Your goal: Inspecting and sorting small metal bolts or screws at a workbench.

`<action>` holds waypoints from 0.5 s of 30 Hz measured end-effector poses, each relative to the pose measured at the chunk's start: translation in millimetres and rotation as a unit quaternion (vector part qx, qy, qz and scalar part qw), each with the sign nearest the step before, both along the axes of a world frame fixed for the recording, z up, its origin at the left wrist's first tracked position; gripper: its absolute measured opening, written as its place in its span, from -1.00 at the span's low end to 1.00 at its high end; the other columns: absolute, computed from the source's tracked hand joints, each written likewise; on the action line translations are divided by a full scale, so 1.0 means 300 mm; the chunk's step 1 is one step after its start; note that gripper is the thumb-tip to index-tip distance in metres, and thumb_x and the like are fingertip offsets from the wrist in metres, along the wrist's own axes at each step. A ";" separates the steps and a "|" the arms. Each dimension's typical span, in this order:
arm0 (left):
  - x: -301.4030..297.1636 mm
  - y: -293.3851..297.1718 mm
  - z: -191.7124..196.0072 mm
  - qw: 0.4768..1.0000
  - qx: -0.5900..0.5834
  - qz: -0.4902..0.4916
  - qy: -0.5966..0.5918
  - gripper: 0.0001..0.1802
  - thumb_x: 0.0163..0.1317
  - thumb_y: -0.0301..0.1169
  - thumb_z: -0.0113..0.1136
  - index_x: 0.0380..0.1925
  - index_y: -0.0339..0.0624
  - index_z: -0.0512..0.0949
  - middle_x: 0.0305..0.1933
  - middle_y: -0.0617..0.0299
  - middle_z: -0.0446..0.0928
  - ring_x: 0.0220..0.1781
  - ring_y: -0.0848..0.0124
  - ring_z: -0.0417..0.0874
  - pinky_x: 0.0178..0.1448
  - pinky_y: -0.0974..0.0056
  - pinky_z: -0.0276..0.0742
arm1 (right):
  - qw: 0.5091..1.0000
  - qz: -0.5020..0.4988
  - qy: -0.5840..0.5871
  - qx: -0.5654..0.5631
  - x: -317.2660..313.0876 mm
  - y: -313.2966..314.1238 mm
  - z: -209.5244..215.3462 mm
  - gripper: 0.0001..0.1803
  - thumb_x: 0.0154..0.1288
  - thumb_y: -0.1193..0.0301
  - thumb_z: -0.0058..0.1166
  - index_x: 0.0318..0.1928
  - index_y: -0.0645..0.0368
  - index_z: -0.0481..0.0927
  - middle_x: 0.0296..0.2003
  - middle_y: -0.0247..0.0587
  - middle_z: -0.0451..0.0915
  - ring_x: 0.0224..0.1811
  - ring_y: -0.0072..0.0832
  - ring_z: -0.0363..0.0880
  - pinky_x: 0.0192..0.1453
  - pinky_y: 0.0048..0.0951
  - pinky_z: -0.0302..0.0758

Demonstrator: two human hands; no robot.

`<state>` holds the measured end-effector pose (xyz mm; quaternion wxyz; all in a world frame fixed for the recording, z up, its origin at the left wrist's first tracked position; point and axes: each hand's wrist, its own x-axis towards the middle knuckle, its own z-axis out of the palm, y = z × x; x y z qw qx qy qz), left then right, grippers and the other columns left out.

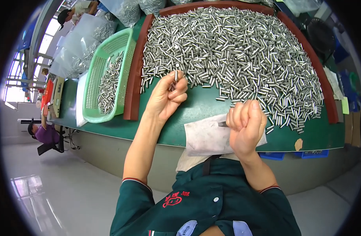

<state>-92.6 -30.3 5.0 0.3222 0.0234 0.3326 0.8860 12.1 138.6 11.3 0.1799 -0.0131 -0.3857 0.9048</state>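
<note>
My left hand (pixel 168 94) is raised at the near edge of a wide heap of short metal pins (pixel 227 43). Its thumb and fingers pinch one shiny pin (pixel 176 75) that stands upright. Farther right, my right hand (pixel 247 124) is closed in a fist above the table's near edge. The flat grey end of a metal tool (pixel 222 124) juts from its left side; the fingers hide the rest, so its kind is unclear. Beneath that hand lies a smudged white cloth or sheet (pixel 206 137), partly over the edge of the green table (pixel 172 128).
Reddish-brown strips (pixel 134 84) border the heap. At left stands a light green perforated basket (pixel 127 59) with more pins. Clear bags of pins (pixel 88 33) and a scale (pixel 58 94) lie beyond it. Blue bins (pixel 314 153) sit below the edge. Other people (pixel 48 134) are at far left.
</note>
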 end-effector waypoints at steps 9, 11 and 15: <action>0.021 0.020 -0.010 0.974 -0.180 0.040 0.133 -0.85 0.13 -0.49 0.05 -0.29 -0.28 0.47 -0.45 0.21 0.47 -0.68 0.70 0.12 -0.62 0.58 0.01 | 1.000 -0.004 0.012 -0.007 -0.008 -0.005 -0.006 -0.59 0.33 0.38 -0.42 -0.71 0.10 0.06 -0.81 -0.43 0.06 -0.76 -0.73 -0.08 -0.70 -0.63 -0.07; 0.036 0.030 0.001 0.956 -0.234 0.051 0.169 -0.83 0.11 -0.50 0.06 -0.27 -0.29 0.50 -0.42 0.22 0.50 -0.64 0.69 0.17 -0.59 0.57 0.04 | 1.000 0.000 0.015 -0.005 -0.012 -0.003 -0.007 -0.59 0.33 0.39 -0.42 -0.71 0.10 0.06 -0.81 -0.43 0.06 -0.77 -0.73 -0.09 -0.70 -0.63 -0.07; 0.042 0.031 -0.004 0.944 -0.260 0.049 0.196 -0.84 0.09 -0.51 0.08 -0.30 -0.28 0.51 -0.42 0.23 0.50 -0.60 0.69 0.20 -0.57 0.57 0.07 | 1.000 0.003 0.021 -0.007 -0.013 -0.003 -0.005 -0.60 0.33 0.39 -0.42 -0.71 0.10 0.06 -0.80 -0.44 0.06 -0.77 -0.73 -0.09 -0.71 -0.63 -0.08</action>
